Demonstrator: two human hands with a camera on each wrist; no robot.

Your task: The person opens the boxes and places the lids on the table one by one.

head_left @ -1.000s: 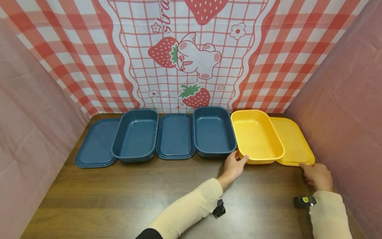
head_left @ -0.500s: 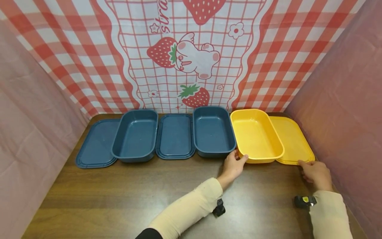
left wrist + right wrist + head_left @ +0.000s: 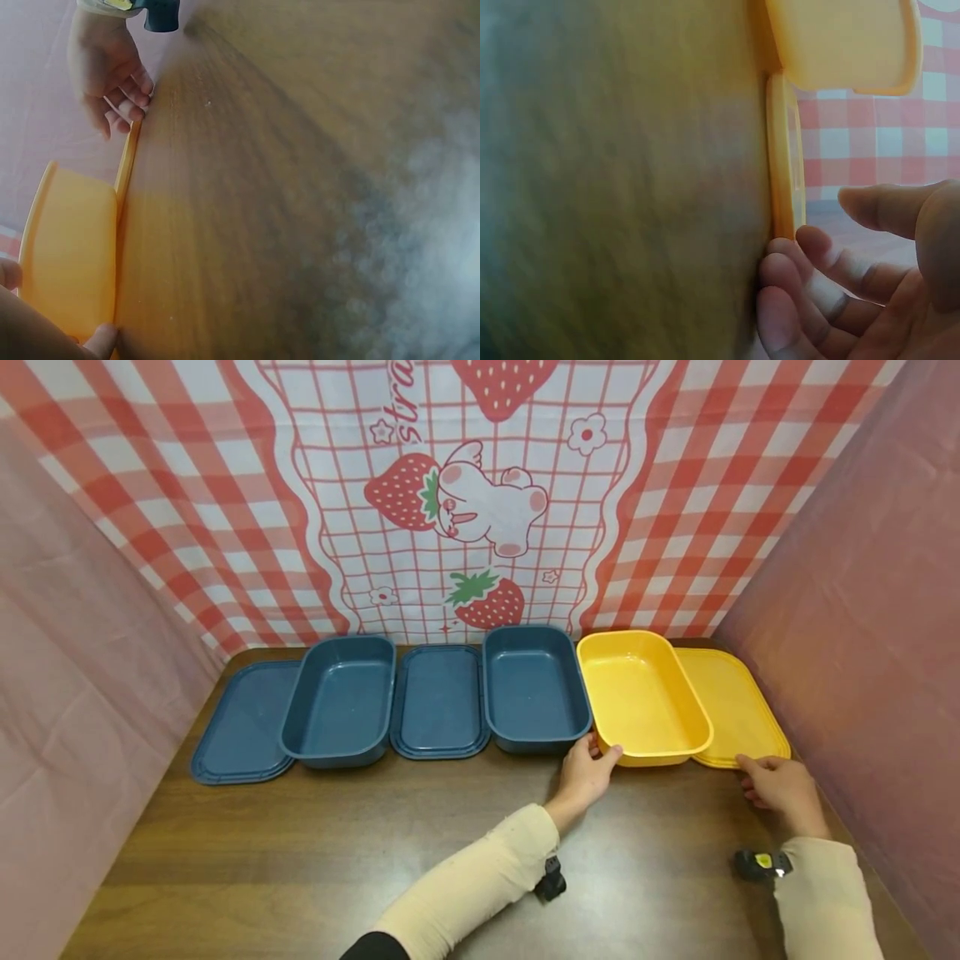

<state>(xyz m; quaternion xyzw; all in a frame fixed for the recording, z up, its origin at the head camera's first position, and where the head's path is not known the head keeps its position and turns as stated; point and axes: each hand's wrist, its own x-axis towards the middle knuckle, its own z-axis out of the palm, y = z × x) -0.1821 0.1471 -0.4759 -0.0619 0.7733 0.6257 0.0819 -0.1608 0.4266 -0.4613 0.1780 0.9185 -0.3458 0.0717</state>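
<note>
In the head view, my left hand (image 3: pixel 585 775) holds the near left corner of an empty yellow food container (image 3: pixel 645 702). The left wrist view shows one of its digits up by the rim and another low by the base. My right hand (image 3: pixel 786 793) has its fingertips at the near edge of the yellow lid (image 3: pixel 738 706), which lies flat and partly under the yellow container's right side. Seen from the right wrist, the right fingers (image 3: pixel 784 319) touch the lid's edge, while the right thumb (image 3: pixel 889 210) stays apart from it.
Left of the yellow container stand a blue container (image 3: pixel 536 689), a blue lid (image 3: pixel 441 702), a second blue container (image 3: pixel 341 702) and a second blue lid (image 3: pixel 247 722). All line the back of the wooden table (image 3: pixel 300 852), before a checked cloth (image 3: pixel 675 510).
My right hand has moved slightly left and away from me along the yellow lid's near edge, and the lid has shifted a little farther back. My left hand stays on the yellow container.
</note>
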